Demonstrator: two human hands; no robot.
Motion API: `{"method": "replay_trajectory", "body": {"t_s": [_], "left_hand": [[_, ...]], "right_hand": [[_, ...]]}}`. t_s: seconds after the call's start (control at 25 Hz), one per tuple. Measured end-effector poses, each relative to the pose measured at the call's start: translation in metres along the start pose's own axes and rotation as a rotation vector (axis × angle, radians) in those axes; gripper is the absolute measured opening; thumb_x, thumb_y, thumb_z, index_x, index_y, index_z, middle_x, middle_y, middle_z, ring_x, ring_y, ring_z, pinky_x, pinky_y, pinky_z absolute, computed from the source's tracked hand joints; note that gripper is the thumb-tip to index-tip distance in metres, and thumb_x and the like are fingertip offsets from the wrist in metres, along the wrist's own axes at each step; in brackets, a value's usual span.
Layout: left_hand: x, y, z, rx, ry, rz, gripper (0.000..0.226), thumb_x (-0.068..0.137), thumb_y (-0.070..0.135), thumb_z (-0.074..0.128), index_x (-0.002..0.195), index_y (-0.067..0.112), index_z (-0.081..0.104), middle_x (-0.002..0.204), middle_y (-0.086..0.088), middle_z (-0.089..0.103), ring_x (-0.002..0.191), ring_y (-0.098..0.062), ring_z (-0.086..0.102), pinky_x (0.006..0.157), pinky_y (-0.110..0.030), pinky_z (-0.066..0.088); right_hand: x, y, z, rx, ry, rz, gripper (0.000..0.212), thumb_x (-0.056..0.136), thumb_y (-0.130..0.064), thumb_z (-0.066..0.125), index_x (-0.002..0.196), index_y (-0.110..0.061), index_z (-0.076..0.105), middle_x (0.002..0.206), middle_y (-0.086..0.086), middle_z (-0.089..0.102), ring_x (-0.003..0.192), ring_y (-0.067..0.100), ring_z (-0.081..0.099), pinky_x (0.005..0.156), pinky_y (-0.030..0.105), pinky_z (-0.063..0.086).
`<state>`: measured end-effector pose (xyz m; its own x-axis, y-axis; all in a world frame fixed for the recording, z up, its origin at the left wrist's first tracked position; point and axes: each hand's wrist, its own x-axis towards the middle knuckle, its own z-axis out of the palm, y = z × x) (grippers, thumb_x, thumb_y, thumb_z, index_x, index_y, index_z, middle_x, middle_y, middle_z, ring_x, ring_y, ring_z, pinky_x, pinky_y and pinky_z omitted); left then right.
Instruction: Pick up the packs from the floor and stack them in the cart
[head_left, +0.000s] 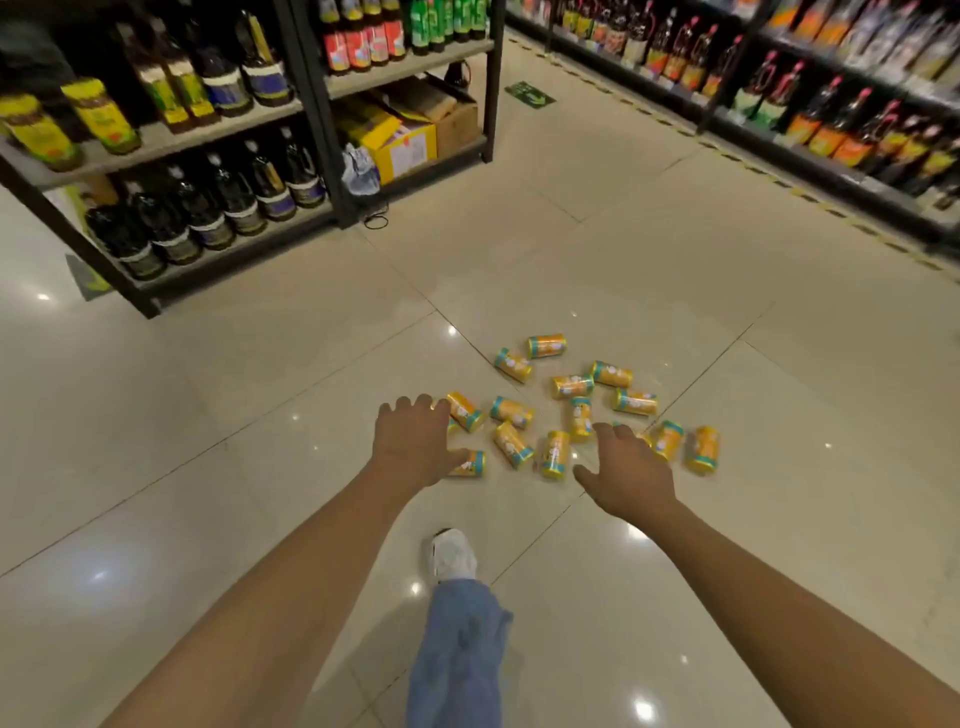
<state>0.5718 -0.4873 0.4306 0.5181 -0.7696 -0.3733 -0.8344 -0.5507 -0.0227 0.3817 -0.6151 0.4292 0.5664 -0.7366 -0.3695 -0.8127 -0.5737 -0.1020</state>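
Note:
Several small yellow cylindrical packs (571, 385) with teal ends lie scattered on the glossy tiled floor. My left hand (415, 441) is stretched out with fingers spread over the left edge of the pile, partly covering one pack (470, 464) and close to another pack (464, 410). My right hand (626, 475) is also spread, palm down, over the nearer right part of the pile, beside a pack (555, 454). Neither hand holds anything. No cart is in view.
A dark shelf rack (311, 130) with bottles and cardboard boxes stands at the left and back. Another bottle shelf (831, 130) lines the right side of the aisle. My leg in blue trousers and a white shoe (453, 557) is planted just behind the packs.

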Motion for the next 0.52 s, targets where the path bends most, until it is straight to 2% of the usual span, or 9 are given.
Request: {"method": "replay_trajectory", "body": {"t_s": [0.08, 0.28, 0.52], "left_hand": [[0.068, 0.001, 0.022, -0.020, -0.046, 0.011, 0.070, 0.086, 0.066, 0.046, 0.139, 0.020, 0.037, 0.138, -0.004, 0.045, 0.123, -0.025, 0.045, 0.100, -0.037, 0.035], [0.235, -0.003, 0.100, -0.057, -0.200, 0.004, 0.073, 0.086, 0.065, 0.047, 0.141, 0.019, 0.034, 0.141, -0.004, 0.042, 0.126, -0.024, 0.042, 0.101, -0.036, 0.033], [0.359, 0.008, 0.221, -0.168, -0.327, -0.034, 0.075, 0.085, 0.061, 0.053, 0.143, 0.016, 0.035, 0.139, -0.006, 0.044, 0.125, -0.027, 0.043, 0.099, -0.038, 0.036]], "right_hand": [[0.067, 0.003, 0.011, -0.018, -0.023, 0.001, 0.060, 0.094, -0.044, 0.045, 0.143, -0.014, 0.030, 0.137, 0.010, 0.044, 0.120, 0.029, 0.049, 0.084, 0.037, 0.047], [0.228, 0.002, 0.073, -0.003, -0.200, 0.028, 0.056, 0.093, -0.040, 0.050, 0.139, -0.013, 0.034, 0.137, 0.009, 0.043, 0.122, 0.029, 0.046, 0.089, 0.037, 0.043], [0.350, 0.009, 0.189, 0.063, -0.346, 0.075, 0.055, 0.090, -0.041, 0.054, 0.133, -0.010, 0.040, 0.132, 0.010, 0.045, 0.120, 0.029, 0.047, 0.087, 0.038, 0.044]]}}
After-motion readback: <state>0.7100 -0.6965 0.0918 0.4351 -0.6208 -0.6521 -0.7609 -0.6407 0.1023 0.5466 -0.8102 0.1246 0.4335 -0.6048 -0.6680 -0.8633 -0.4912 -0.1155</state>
